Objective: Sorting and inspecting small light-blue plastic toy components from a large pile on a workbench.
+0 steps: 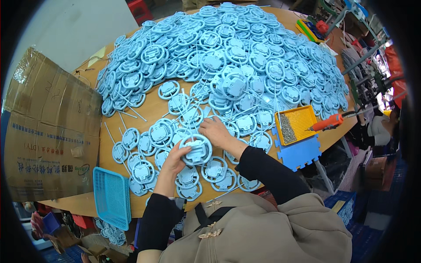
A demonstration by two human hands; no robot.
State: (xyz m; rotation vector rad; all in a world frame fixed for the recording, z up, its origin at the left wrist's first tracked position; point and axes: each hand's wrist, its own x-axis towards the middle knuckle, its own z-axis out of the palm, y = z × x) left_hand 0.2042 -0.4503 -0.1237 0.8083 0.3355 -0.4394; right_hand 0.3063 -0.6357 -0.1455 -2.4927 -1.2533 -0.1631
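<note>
My left hand grips a light-blue plastic ring with a plate in its middle, like a toy steering wheel. The thumb lies over the plate, and the wheel is held just above others of its kind. Beyond it to the right, my right hand reaches over the near part of the heap, back upward. Its fingers are bent a little and apart, close to a loose wheel; the undersides of the fingertips are hidden. Several more wheels lie around both hands, some with thin blue rods sticking out.
A large heap of blue wheels covers the far table. At right, a yellow tray of small metal pieces and an orange-handled screwdriver sit by a blue foam mat. A cardboard box and blue basket stand left.
</note>
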